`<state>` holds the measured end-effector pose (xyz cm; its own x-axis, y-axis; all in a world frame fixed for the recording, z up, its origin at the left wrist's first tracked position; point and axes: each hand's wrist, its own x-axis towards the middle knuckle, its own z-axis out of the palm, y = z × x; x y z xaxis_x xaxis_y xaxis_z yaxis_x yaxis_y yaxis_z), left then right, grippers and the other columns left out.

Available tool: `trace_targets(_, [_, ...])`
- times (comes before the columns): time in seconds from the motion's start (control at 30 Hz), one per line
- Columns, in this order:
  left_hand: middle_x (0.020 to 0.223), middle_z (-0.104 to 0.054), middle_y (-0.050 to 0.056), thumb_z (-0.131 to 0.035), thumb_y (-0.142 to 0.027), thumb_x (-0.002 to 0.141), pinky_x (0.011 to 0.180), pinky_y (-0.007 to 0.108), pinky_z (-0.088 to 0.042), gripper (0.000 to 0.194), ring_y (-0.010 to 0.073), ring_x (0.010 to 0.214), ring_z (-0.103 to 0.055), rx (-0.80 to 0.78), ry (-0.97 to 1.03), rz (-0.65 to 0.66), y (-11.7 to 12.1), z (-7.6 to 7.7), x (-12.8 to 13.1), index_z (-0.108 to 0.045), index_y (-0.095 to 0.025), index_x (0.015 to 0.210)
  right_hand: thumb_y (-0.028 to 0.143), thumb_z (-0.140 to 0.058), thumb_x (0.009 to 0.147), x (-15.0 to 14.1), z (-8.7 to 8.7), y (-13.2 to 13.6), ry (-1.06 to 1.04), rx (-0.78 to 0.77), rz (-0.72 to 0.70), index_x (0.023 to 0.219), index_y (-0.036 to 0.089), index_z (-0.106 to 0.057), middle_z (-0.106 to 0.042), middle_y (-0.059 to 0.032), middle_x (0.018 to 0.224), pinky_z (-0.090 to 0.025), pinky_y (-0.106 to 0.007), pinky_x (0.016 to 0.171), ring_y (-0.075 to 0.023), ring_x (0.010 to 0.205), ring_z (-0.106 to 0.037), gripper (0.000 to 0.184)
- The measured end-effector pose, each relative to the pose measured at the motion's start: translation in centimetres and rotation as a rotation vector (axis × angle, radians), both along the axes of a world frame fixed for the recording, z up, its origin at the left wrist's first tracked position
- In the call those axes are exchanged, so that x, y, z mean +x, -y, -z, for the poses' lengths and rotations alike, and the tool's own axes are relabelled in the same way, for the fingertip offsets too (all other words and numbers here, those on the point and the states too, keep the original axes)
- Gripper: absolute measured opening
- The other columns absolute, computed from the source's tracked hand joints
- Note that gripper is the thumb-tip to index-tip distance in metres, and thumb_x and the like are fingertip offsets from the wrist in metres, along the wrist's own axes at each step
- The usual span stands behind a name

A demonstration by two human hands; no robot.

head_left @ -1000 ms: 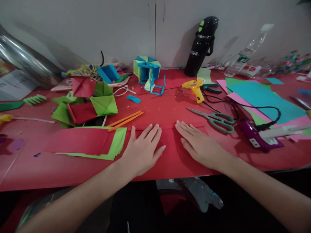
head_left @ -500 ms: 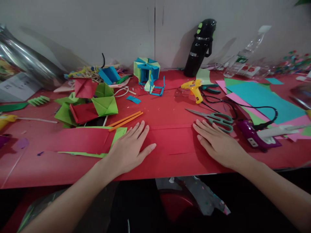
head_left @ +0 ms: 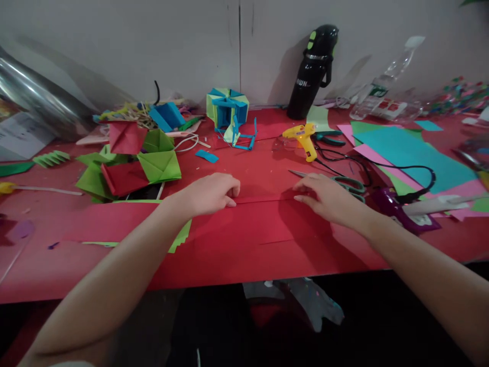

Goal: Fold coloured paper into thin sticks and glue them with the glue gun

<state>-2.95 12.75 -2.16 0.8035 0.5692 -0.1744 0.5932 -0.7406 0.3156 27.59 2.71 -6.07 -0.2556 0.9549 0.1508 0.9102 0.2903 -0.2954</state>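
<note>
A sheet of red paper (head_left: 263, 219) lies on the red tabletop, with a narrow folded strip along its far edge. My left hand (head_left: 214, 192) is closed, its thumb and fingers pinching the far left part of the fold. At the right end of that fold, my right hand (head_left: 323, 196) pinches the paper between thumb and fingertips. Grey-green scissors (head_left: 349, 185) lie just behind my right hand, partly covered by it. Left of my left hand sits a stack of red and green paper (head_left: 114, 219), partly behind my forearm.
Behind the hands are a yellow glue gun (head_left: 301, 138), a blue and green paper model (head_left: 227, 109) and a black bottle (head_left: 313, 71). Folded red and green paper pieces (head_left: 158, 165) sit left. A purple power strip (head_left: 389, 204) and coloured sheets (head_left: 416, 153) lie right.
Both hands lay flat, first close together, then spread outward along the fold. Now they have moved to the far edge and their fingers have curled into a pinch on the paper.
</note>
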Motion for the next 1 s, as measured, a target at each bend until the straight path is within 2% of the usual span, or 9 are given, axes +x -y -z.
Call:
trace_targets(0.07, [0.086, -0.066, 0.001, -0.062, -0.027, 0.087, 0.063, 0.025, -0.041, 0.010, 0.0150, 0.075, -0.061, -0.110, 0.030, -0.037, -0.5, 0.4, -0.3, -0.062, -0.019, 0.093, 0.026, -0.059, 0.091, 0.3, -0.3, -0.3, -0.010, -0.040, -0.011, 0.097, 0.019, -0.065, -0.067, -0.0080, 0.097, -0.050, -0.038, 0.083, -0.0228, 0.090, -0.062, 0.011])
trace_targets(0.13, [0.087, -0.067, 0.001, -0.060, -0.027, 0.088, 0.064, 0.026, -0.042, 0.009, 0.0152, 0.076, -0.061, -0.098, 0.043, -0.065, -0.2, 0.6, -0.4, -0.063, -0.019, 0.092, 0.023, -0.058, 0.090, 0.3, -0.8, -0.3, 0.027, -0.041, -0.028, 0.091, 0.021, -0.064, -0.066, -0.0068, 0.094, -0.048, -0.037, 0.082, -0.0230, 0.091, -0.062, 0.006])
trace_targets(0.27, [0.107, -0.067, 0.004, -0.048, -0.018, 0.093, 0.073, 0.029, -0.044, 0.021, 0.0196, 0.098, -0.063, 0.216, 0.044, -0.096, 1.4, 0.5, 0.3, -0.067, -0.021, 0.099, 0.013, -0.053, 0.088, -0.3, -1.5, 0.4, 0.158, 0.003, -0.003, 0.086, 0.020, -0.063, -0.067, -0.0070, 0.092, -0.047, -0.036, 0.079, -0.0235, 0.091, -0.063, 0.013])
trace_targets(0.47, [0.101, -0.065, 0.008, -0.046, -0.009, 0.089, 0.062, 0.032, -0.043, 0.024, 0.0235, 0.086, -0.065, 0.481, -0.199, -0.023, 4.5, 0.1, 1.7, -0.068, -0.018, 0.093, 0.009, -0.046, 0.090, -1.2, -1.5, 2.4, 0.387, -0.007, 0.025, 0.084, 0.019, -0.068, -0.070, -0.0097, 0.096, -0.050, -0.037, 0.077, -0.0258, 0.094, -0.066, 0.025])
trace_targets(0.57, [0.104, -0.065, 0.012, -0.049, -0.012, 0.089, 0.062, 0.035, -0.046, 0.022, 0.0269, 0.085, -0.065, 0.485, -0.265, -0.014, 6.5, 0.0, 2.4, -0.069, -0.015, 0.097, 0.015, -0.048, 0.092, -2.1, -1.5, 3.6, 0.438, 0.002, 0.063, 0.090, 0.019, -0.072, -0.070, -0.0119, 0.102, -0.053, -0.037, 0.074, -0.0266, 0.092, -0.067, 0.025])
trace_targets(0.63, [0.103, -0.065, 0.015, -0.048, -0.014, 0.090, 0.062, 0.037, -0.049, 0.032, 0.0293, 0.084, -0.067, 0.475, -0.289, -0.046, 7.8, 0.2, 3.0, -0.067, -0.011, 0.116, 0.018, -0.048, 0.093, -3.2, -1.4, 4.1, 0.453, 0.028, 0.097, 0.101, 0.016, -0.073, -0.071, -0.0144, 0.105, -0.054, -0.039, 0.076, -0.0284, 0.094, -0.068, 0.027])
trace_targets(0.73, [0.111, -0.065, 0.020, -0.045, -0.017, 0.094, 0.073, 0.042, -0.053, 0.053, 0.0338, 0.096, -0.068, 0.501, -0.250, -0.094, 9.1, 0.8, 3.8, -0.048, -0.012, 0.146, 0.020, -0.044, 0.095, -5.4, -0.7, 4.7, 0.427, 0.068, 0.114, 0.124, 0.009, -0.066, -0.068, -0.0206, 0.120, -0.055, -0.044, 0.087, -0.0335, 0.109, -0.066, 0.038])
trace_targets(0.87, [0.138, -0.056, 0.025, -0.039, -0.022, 0.099, 0.108, 0.051, -0.043, 0.049, 0.0381, 0.135, -0.050, 0.438, -0.146, -0.041, 9.1, 1.7, 4.4, -0.051, -0.004, 0.143, 0.022, -0.039, 0.098, -7.7, 0.8, 4.8, 0.279, 0.075, 0.002, 0.147, 0.004, -0.047, -0.043, -0.0236, 0.155, -0.040, -0.053, 0.114, -0.0362, 0.145, -0.038, 0.053])
trace_targets(1.0, [0.159, -0.035, 0.024, -0.030, -0.030, 0.104, 0.119, 0.051, -0.031, 0.054, 0.0358, 0.150, -0.030, 0.238, -0.135, -0.037, 8.2, 2.0, 4.2, -0.043, -0.002, 0.148, 0.028, -0.032, 0.102, -7.3, 1.2, 4.4, 0.156, -0.035, -0.040, 0.154, 0.003, -0.034, -0.030, -0.0197, 0.163, -0.028, -0.051, 0.123, -0.0294, 0.152, -0.024, 0.058])
